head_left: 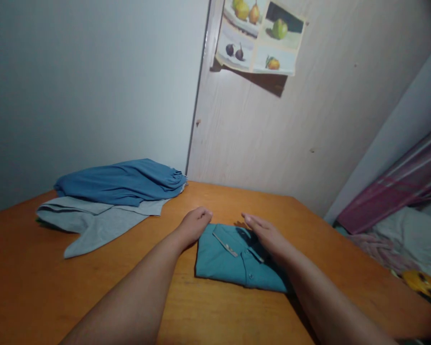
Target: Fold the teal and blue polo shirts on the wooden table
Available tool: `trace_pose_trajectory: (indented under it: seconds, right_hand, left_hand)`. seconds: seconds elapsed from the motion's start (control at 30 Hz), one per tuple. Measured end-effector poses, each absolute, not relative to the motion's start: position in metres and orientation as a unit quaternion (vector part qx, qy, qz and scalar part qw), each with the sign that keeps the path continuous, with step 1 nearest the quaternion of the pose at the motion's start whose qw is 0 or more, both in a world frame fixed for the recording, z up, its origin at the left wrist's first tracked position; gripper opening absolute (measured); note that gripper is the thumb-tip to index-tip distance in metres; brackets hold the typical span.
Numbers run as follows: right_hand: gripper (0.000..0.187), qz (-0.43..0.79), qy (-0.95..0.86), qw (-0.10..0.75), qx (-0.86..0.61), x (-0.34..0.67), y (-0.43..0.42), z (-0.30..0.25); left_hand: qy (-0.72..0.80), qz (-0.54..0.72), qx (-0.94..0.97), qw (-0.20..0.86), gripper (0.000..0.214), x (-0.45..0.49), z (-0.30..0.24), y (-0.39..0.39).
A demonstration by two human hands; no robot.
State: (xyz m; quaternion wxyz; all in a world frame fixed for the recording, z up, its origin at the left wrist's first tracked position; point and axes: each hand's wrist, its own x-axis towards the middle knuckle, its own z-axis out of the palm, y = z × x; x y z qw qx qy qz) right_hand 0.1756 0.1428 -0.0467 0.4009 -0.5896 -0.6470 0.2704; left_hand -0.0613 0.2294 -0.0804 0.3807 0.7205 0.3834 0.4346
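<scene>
A teal button-up shirt [221,261] lies folded into a flat rectangle on the orange-brown wooden table [208,316], with its collar and two buttons facing up. My left hand [194,225] is at the shirt's far left corner. Its fingers are curled in against that corner, and their tips are partly hidden. Over the right half of the shirt is my right hand [267,235], fingers stretched out and together, thumb side up, casting a shadow on the cloth. Nothing shows in its grasp. My right forearm covers the shirt's right end.
At the back left, a blue garment [122,182] with a gathered edge lies on a light grey garment [104,225]. A wall and a panel with a fruit print [258,43] stand behind the table. Beyond its right edge are a pink curtain [391,187] and pale bedding [413,235].
</scene>
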Motion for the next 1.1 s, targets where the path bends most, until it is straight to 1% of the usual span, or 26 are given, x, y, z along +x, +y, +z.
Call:
trace_pose_trajectory:
  seconds: [0.07,0.13,0.23,0.4,0.53,0.7,0.87,1.03,1.1]
  right_hand:
    - [0.051,0.274,-0.579,0.482,-0.598,0.190,0.140,-0.040]
    - [0.045,0.277,-0.531,0.526,-0.604,0.203,0.134,-0.034]
    - [0.041,0.280,-0.482,0.553,-0.619,0.221,0.120,-0.030]
    - [0.035,0.251,-0.426,0.566,-0.659,0.249,0.100,-0.033]
    - [0.032,0.237,-0.399,0.549,-0.695,0.267,0.092,-0.048]
    - [0.034,0.296,-0.426,0.528,-0.672,0.272,0.090,-0.068]
    - [0.034,0.264,-0.485,0.483,-0.680,0.268,0.092,-0.073]
    - [0.028,0.232,-0.504,0.446,-0.702,0.265,0.093,-0.071]
    - [0.025,0.242,-0.504,0.434,-0.706,0.264,0.092,-0.070]
  left_hand:
    - [0.387,0.430,0.731,0.360,0.032,-0.061,-0.080,0.229]
    - [0.394,0.424,0.745,0.331,0.031,-0.061,-0.078,0.229]
    - [0.395,0.413,0.764,0.298,0.030,-0.060,-0.076,0.226]
    - [0.392,0.380,0.795,0.263,0.030,-0.060,-0.073,0.225]
    - [0.395,0.356,0.812,0.243,0.030,-0.061,-0.072,0.226]
    - [0.399,0.336,0.822,0.228,0.029,-0.061,-0.072,0.225]
    - [0.399,0.328,0.824,0.233,0.029,-0.061,-0.071,0.224]
    - [0.394,0.313,0.837,0.216,0.029,-0.062,-0.070,0.221]
    - [0.389,0.306,0.844,0.207,0.029,-0.061,-0.069,0.220]
